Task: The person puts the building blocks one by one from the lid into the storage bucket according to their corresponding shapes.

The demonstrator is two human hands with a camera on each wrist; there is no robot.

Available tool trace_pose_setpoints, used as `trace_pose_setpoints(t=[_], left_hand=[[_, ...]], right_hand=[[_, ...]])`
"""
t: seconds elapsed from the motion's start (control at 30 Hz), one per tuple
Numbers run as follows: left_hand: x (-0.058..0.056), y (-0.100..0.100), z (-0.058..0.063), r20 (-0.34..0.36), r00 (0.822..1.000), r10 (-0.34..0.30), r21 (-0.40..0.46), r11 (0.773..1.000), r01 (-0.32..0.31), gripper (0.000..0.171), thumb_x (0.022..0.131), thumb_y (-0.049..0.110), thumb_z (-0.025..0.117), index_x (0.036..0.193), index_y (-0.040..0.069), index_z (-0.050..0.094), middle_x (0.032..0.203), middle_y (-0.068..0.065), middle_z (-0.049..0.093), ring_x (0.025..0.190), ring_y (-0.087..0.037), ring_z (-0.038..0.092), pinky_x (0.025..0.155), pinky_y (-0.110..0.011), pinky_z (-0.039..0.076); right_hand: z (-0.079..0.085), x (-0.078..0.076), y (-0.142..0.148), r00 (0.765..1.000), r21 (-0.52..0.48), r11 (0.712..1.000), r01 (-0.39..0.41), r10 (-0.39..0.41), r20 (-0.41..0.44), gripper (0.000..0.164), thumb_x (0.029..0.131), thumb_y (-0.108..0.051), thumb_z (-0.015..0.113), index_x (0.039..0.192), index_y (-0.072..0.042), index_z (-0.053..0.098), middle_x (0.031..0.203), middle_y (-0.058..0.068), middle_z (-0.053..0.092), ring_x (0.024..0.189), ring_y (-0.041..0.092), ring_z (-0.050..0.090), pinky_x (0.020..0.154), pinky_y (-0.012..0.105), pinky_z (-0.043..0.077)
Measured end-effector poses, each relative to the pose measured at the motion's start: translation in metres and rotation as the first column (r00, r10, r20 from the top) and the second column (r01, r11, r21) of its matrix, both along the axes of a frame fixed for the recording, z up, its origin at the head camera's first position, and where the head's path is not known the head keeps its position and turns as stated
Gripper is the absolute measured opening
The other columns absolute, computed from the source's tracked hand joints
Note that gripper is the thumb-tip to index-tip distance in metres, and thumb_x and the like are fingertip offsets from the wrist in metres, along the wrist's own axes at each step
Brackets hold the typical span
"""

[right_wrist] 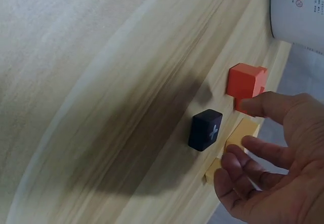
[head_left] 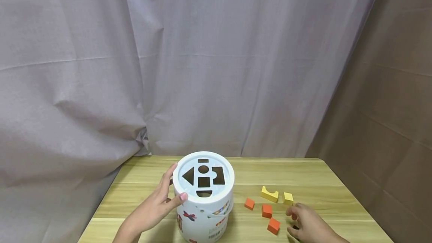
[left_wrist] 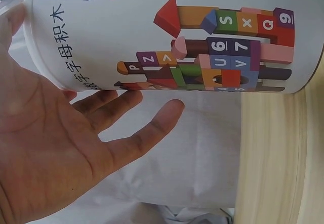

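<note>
A white round bucket (head_left: 204, 216) stands upright; its lid (head_left: 219, 194) has cut-out holes of different shapes. My left hand (head_left: 153, 205) rests against the bucket's left side, thumb on the front of the rim; in the left wrist view its fingers (left_wrist: 152, 133) are spread. My right hand (head_left: 308, 222) hovers over the table with fingers loosely bent and nothing between them. Beneath it lies a black block with a white plus mark (right_wrist: 206, 130), mostly hidden in the head view. Orange blocks (head_left: 266, 210) lie left of that hand, and a yellow block (head_left: 288, 198) lies just beyond its fingertips.
A yellow arch block (head_left: 269, 194) lies behind the orange blocks. Another orange block (head_left: 249, 204) is nearer the bucket. The wooden table (head_left: 303, 175) ends at a grey curtain (head_left: 202, 85) at the back, and a brownish curtain (head_left: 388, 123) hangs on the right.
</note>
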State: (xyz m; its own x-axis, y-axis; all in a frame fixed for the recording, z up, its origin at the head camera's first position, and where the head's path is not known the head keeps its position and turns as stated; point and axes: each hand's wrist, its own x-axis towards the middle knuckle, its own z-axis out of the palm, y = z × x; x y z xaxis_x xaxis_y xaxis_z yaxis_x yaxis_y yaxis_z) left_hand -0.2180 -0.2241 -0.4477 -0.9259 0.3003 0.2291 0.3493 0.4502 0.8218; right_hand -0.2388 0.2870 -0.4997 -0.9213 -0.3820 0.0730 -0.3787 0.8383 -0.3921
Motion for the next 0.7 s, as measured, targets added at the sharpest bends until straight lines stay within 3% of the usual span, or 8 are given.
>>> trace_pose_setpoints(t=[0.2, 0.33, 0.57, 0.7], left_hand=[[0.001, 0.001, -0.001, -0.025, 1.000, -0.004, -0.018, 1.000, 0.004, 0.097, 0.108, 0.040, 0.070, 0.179, 0.033, 0.003, 0.184, -0.022, 0.016, 0.162, -0.048, 0.036, 0.095, -0.032, 0.059], [0.001, 0.000, 0.000, -0.021, 1.000, -0.002, -0.013, 1.000, 0.001, 0.097, 0.109, 0.040, 0.070, 0.178, 0.035, 0.003, 0.184, -0.020, 0.018, 0.162, -0.045, 0.036, 0.097, -0.032, 0.059], [0.002, 0.000, 0.000, -0.022, 1.000, -0.005, -0.014, 1.000, 0.004, 0.098, 0.109, 0.039, 0.071, 0.178, 0.034, 0.003, 0.183, -0.022, 0.020, 0.162, -0.047, 0.036, 0.098, -0.035, 0.061], [0.002, 0.001, 0.001, -0.025, 1.000, -0.010, -0.011, 1.000, 0.010, 0.098, 0.109, 0.039, 0.071, 0.179, 0.033, 0.003, 0.183, -0.022, 0.018, 0.162, -0.048, 0.035, 0.098, -0.035, 0.062]], right_hand=[[-0.006, 0.002, 0.003, 0.989, 0.000, 0.997, 0.080, -0.080, 0.123, 0.021, 0.089, -0.013, 0.091, 0.100, -0.009, 0.074, 0.088, -0.002, 0.061, 0.073, 0.003, 0.049, 0.064, 0.027, 0.047], [-0.009, 0.000, 0.005, 0.984, -0.023, 0.997, 0.078, -0.074, 0.163, 0.018, 0.090, -0.009, 0.090, 0.096, -0.010, 0.073, 0.089, -0.001, 0.061, 0.073, 0.004, 0.050, 0.064, 0.027, 0.047], [-0.013, -0.001, 0.009, 0.989, -0.058, 0.998, -0.003, 0.011, 0.148, 0.018, 0.089, -0.007, 0.089, 0.091, -0.013, 0.072, 0.089, 0.000, 0.057, 0.072, 0.002, 0.046, 0.063, 0.026, 0.044], [-0.014, -0.001, 0.009, 0.991, -0.045, 0.999, 0.007, 0.000, 0.135, 0.020, 0.087, -0.007, 0.089, 0.091, -0.015, 0.071, 0.089, -0.001, 0.057, 0.072, 0.002, 0.044, 0.063, 0.026, 0.042]])
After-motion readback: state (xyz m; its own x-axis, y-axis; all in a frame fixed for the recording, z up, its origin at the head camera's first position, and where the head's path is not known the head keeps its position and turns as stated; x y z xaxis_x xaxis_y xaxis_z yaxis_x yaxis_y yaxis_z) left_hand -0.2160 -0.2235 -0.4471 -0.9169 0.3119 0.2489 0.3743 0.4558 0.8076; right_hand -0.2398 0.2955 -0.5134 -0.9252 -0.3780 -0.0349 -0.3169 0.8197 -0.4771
